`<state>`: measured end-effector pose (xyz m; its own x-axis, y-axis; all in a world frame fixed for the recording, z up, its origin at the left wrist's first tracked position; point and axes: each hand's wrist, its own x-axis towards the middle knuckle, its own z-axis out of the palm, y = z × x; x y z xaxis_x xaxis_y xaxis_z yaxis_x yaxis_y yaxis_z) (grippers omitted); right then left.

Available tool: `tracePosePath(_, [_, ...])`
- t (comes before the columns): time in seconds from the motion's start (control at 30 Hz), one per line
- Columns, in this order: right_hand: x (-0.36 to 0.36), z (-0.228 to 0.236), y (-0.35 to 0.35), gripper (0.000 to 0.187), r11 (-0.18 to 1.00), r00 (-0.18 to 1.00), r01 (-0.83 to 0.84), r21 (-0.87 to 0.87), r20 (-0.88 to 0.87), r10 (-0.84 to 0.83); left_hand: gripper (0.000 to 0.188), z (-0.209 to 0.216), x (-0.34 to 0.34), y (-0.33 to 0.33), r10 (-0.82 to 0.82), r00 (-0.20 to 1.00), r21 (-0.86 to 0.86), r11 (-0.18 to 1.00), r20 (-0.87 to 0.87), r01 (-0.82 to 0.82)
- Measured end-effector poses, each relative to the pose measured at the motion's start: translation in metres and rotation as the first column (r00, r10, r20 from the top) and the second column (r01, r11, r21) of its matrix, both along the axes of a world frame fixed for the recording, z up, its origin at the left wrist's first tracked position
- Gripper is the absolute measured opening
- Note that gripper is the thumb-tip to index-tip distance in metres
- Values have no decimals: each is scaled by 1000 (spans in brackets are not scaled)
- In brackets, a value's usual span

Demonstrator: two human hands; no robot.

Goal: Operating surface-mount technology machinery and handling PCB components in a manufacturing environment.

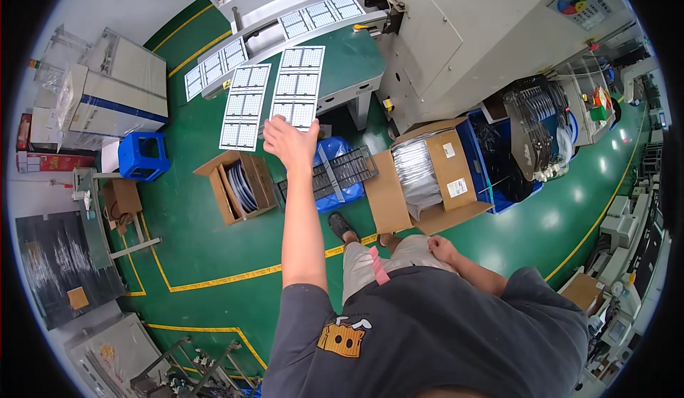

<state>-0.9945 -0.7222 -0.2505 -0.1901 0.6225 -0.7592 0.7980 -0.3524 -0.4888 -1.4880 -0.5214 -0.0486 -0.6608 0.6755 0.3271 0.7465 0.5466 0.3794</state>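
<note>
My left hand (291, 140) reaches forward, its thumb and fingers closed on the near end of a long white circuit board panel (298, 74) with three gridded sections. A second white panel of this kind lies just left of it, jutting past the edge of the green-topped table (349, 52). Two more panels rest along the pale conveyor rail (267, 33) beyond. Low by my right thigh hangs my right hand (443, 250), with its fingers curled in and nothing visible in them.
Below the table stand an open cardboard box (239, 188), a black slotted rack (342, 172) on a blue bin, and a larger carton (420, 177) with silvery packs. A blue stool (142, 156) is at left; a tall grey machine (456, 34) rises at right.
</note>
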Motion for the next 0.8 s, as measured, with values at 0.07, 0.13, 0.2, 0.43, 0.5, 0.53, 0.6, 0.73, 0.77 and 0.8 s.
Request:
tracePosePath(0.07, [3, 6, -1, 25, 999, 1000, 18, -36, 21, -17, 83, 0, 8, -1, -2, 997, 70, 998, -73, 7])
tracePosePath(0.13, [2, 8, -1, 25, 999, 999, 27, -38, 31, -26, 76, -5, 18, -11, 23, 976, 210, 977, -218, 24])
tracePosePath(0.2, [7, 11, -2, 26, 999, 998, 48, -27, 50, -46, 74, -23, 36, -37, 3, 998, 316, 949, -57, 15])
tracePosePath(0.43, [-4, 17, -10, 26, 997, 996, 8, -72, 92, -2, 73, -237, 74, -192, 148, 784, 44, 975, 603, -217])
tracePosePath(0.5, [-1, 16, -12, 27, 997, 992, 14, -82, 122, -4, 76, -283, 81, -200, 204, 661, -106, 977, 722, -186])
tracePosePath(0.53, [2, 16, -18, 27, 996, 989, 27, -83, 146, -15, 78, -302, 82, -199, 160, 531, -81, 982, 832, -169])
tracePosePath(0.6, [6, 14, -30, 29, 996, 982, 46, -82, 186, -30, 81, -333, 81, -196, 63, 231, -26, 987, 971, -160])
tracePosePath(0.73, [3, 10, -35, 30, 993, 990, 62, -98, 133, -48, 78, -384, 62, -181, 181, 264, -177, 983, 947, -41])
tracePosePath(0.77, [4, 9, -39, 30, 994, 988, 65, -92, 148, -51, 78, -389, 63, -178, 176, 250, -172, 984, 952, -37])
tracePosePath(0.8, [4, 7, -43, 29, 992, 987, 74, -104, 151, -58, 75, -391, 63, -177, 124, 109, -120, 992, 986, -47])
